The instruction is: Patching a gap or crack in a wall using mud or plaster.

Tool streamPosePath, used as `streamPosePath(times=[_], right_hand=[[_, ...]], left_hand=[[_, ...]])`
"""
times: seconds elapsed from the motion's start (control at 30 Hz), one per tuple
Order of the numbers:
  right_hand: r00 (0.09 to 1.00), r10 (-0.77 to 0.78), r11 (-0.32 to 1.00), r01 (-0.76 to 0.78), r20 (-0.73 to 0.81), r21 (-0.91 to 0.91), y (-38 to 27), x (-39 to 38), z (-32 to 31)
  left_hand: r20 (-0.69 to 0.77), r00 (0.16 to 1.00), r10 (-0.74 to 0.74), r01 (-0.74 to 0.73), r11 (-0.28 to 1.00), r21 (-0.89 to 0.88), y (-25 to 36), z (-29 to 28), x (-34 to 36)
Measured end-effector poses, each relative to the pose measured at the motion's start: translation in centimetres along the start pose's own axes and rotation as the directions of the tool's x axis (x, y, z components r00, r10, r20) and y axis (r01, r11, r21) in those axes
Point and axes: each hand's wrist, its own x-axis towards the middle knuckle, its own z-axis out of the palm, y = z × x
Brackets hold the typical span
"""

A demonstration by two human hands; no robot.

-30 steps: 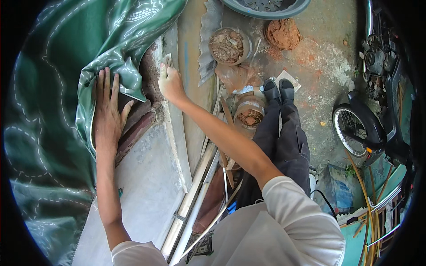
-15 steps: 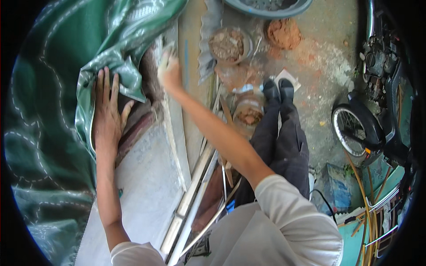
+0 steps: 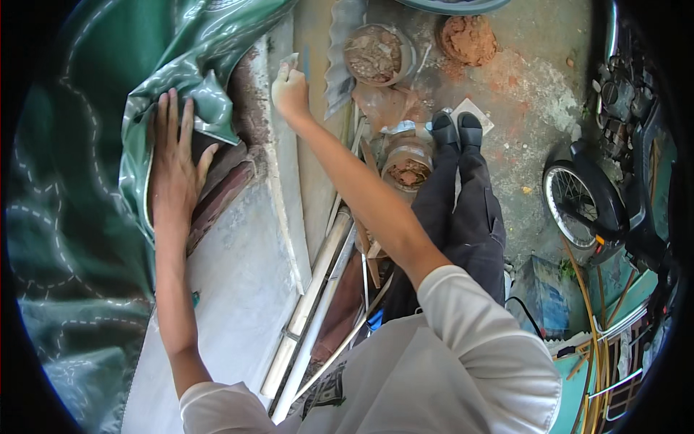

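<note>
My left hand (image 3: 175,177) lies flat with its fingers apart, beside the folded edge of a shiny green sheet (image 3: 210,101) with white dashed lines. Its fingertips touch that fold. Under and beside the palm is a dark, brownish surface with a reddish-brown edge (image 3: 230,188). My right hand (image 3: 291,94) is closed around a small pale flat piece (image 3: 290,59), whose tip sticks out past the fingers; its kind is unclear. That hand is over a long grey-white strip (image 3: 285,155) with a rough brown patch (image 3: 249,94) to its left.
A pale grey panel (image 3: 231,304) lies below my left hand. Long pipes (image 3: 311,311) lean by my legs. Beyond them are a tub of grey-brown material (image 3: 374,54), a reddish mound (image 3: 468,40) and a smaller container (image 3: 408,170). A motorbike (image 3: 600,195) stands at the right.
My right hand has shifted slightly right and toward me, and looks sharper now. The left hand stays at the sheet's fold. The view has tilted slightly.
</note>
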Motion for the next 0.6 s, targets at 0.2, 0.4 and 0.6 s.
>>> streamPosePath(times=[0.2,0.4,0.6], right_hand=[[0.982,-0.057,0.988,0.081,0.180,-0.129,-0.7,-4.9,-1.5],[0.951,-0.306,0.952,0.306,0.036,-0.002,0.3,-6.0,-1.2],[0.973,-0.149,0.972,0.178,0.178,-0.155,0.2,-5.8,-1.5]], left_hand=[[0.028,0.999,-0.044,0.042,0.998,0.038,0.2,0.0,0.0],[0.028,0.999,-0.032,0.031,0.999,0.042,0.2,0.4,0.0],[0.052,0.993,-0.109,0.104,0.990,0.096,1.4,1.2,-0.1]])
